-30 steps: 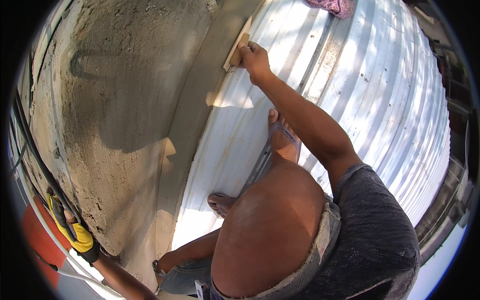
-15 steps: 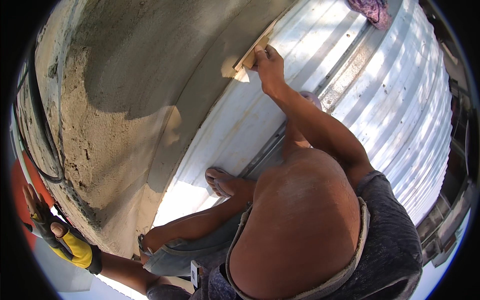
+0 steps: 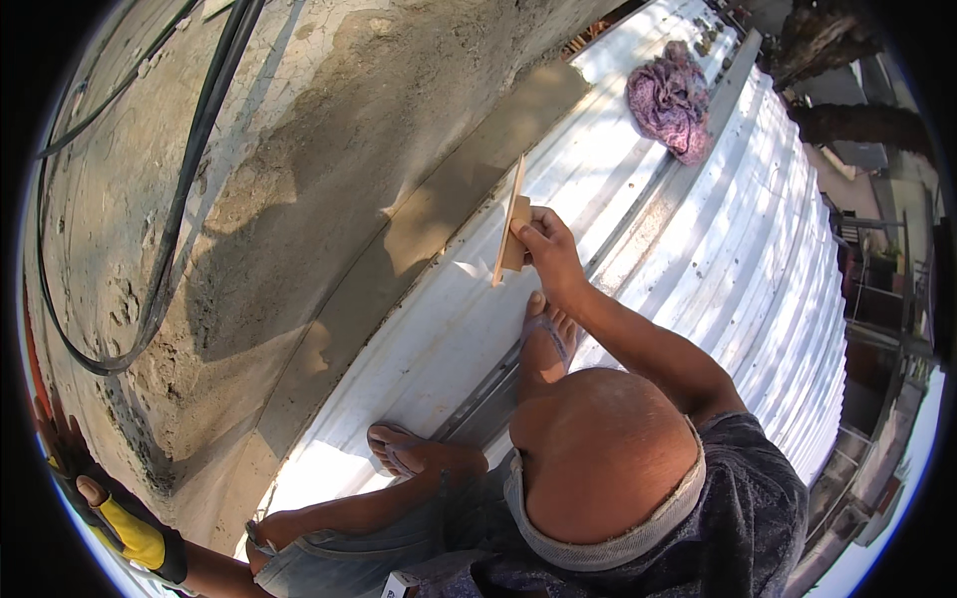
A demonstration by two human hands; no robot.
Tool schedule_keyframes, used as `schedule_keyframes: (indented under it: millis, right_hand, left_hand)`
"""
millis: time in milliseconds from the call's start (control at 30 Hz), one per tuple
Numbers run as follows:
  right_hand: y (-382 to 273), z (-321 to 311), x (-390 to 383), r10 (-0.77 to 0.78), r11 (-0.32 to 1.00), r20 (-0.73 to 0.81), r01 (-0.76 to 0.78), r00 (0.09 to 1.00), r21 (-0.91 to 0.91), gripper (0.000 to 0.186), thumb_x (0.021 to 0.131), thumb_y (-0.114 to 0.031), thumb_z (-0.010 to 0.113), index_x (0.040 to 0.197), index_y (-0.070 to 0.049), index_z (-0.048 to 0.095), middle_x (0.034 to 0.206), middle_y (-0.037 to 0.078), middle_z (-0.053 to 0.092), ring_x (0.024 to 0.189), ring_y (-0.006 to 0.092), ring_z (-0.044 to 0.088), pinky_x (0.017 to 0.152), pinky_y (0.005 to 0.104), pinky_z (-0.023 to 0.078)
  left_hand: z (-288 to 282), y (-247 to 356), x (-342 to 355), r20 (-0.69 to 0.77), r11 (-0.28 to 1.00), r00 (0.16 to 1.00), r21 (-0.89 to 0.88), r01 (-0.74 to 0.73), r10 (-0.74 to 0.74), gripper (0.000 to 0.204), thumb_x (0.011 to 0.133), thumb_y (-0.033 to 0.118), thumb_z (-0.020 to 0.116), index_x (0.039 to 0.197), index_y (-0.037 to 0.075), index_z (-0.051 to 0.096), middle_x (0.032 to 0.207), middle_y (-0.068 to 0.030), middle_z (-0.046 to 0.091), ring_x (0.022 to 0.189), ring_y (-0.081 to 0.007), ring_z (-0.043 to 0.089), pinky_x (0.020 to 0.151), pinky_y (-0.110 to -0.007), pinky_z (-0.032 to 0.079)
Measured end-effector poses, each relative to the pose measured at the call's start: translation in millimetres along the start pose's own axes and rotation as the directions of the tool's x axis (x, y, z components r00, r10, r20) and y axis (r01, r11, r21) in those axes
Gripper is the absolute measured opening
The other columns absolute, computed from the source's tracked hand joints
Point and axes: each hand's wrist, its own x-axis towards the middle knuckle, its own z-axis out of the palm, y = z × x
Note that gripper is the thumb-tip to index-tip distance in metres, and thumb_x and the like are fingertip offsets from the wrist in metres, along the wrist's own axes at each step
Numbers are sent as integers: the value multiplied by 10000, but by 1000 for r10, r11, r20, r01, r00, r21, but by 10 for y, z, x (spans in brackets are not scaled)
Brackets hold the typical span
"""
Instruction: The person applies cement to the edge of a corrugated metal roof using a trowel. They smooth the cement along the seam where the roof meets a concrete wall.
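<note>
My right hand (image 3: pixel 553 257) grips the block handle of a small wooden float (image 3: pixel 512 227). The float is held edge-up over the metal roofing, apart from the wall. Beside it runs a smooth strip of damp mortar (image 3: pixel 334 334) along the foot of the rough cement wall (image 3: pixel 329 130). My left hand (image 3: pixel 115 508), in a black and yellow fingerless glove, is at the lower left edge of the view. Its fingers are stretched out near the wall's end, holding nothing; whether the palm touches the wall I cannot tell.
White corrugated metal roofing (image 3: pixel 738 259) lies under my sandalled feet (image 3: pixel 414 453). A crumpled purple cloth (image 3: pixel 670 103) rests on it by a raised metal strip. Black cables (image 3: pixel 189 169) hang in a loop over the wall at the left. Tree trunks and structures lie beyond the roof edge.
My right hand has drawn the float away from the mortar strip and tilted it more upright. The view has shifted, showing the whole cloth. My left hand stays at the lower left, fingers outstretched.
</note>
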Motion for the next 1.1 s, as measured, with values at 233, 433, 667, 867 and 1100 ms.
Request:
schedule_keyframes:
  millis: [233,433,667,867,1100]
  right_hand:
    - [-1299,-1669,1781,-577,432,-372,-115,727,-895,542,874,-365,659,1262,6,586,1122,267,722,1047,429,710,921,495,551]
    - [-1230,-1474,2230,-551,357,-352,-168,757,-919,486,889,-325,624,1321,-101,621,1151,228,732,1066,398,716,909,488,572]
    - [-1197,-1288,2252,-531,275,-272,-141,802,-951,407,897,-276,603,1266,-109,642,1122,189,746,1042,365,725,892,468,579]
    - [-1011,-688,2008,-503,259,-209,-85,839,-962,370,900,-211,540,1228,-75,645,1082,201,745,1023,376,723,871,480,577]
    - [-648,-194,1540,-533,258,-150,-9,833,-966,337,878,-189,583,1173,-33,636,994,244,734,934,429,723,826,511,579]
  left_hand:
    - [238,-277,10,67,997,997,75,-29,23,617,1071,420,496,1567,60,421,1578,-165,468,1474,-296,431,1220,-473,316]
    - [155,-402,-5,250,908,968,396,-135,35,570,1077,352,498,1558,51,437,1593,-152,463,1465,-278,442,1223,-460,305]
    - [219,-301,-16,382,944,921,325,-53,-80,532,1089,270,457,1567,39,412,1620,-152,425,1492,-288,400,1234,-452,281]
    - [91,-467,0,392,893,915,440,-96,-94,705,1044,547,472,1566,75,424,1616,-174,420,1484,-313,417,1238,-491,280]
    - [377,-316,-45,354,971,933,237,-27,-61,527,1087,298,489,1564,79,439,1613,-150,436,1484,-297,422,1237,-458,287]
